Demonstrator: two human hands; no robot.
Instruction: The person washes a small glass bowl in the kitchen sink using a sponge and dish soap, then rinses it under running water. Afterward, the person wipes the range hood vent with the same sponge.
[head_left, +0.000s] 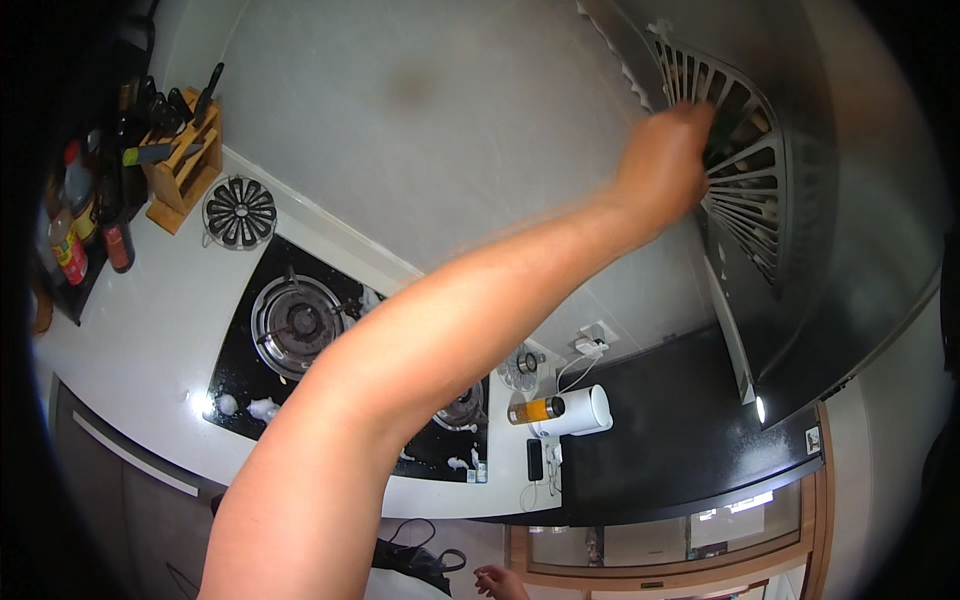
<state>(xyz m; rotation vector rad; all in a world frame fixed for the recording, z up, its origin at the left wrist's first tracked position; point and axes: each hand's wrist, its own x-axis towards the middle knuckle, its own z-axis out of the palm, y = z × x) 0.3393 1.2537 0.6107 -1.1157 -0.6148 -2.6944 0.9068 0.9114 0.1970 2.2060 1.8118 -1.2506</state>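
My left hand (667, 161), blurred, reaches up to the slatted fan grille (746, 176) of a dark range hood (817, 247). Its fingers are curled against the slats, and whatever may lie inside them is hidden. A dark greenish patch shows beside the knuckles; I cannot tell what it is. White foam (634, 79) clings along the hood's edge. My left forearm crosses over a black glass gas hob (240, 360) spotted with foam (262, 409). Low in the picture my right hand (501, 581) is partly cut off, its fingers bent, beside dark straps (420, 551) at my body.
A wooden knife block (184, 172), sauce bottles (71, 240) and a removed pan support (240, 212) stand at left. Right of the hob are an amber-filled glass bottle (532, 410), a white cylindrical appliance (589, 411), a phone (534, 459) and a plugged-in charger (592, 345).
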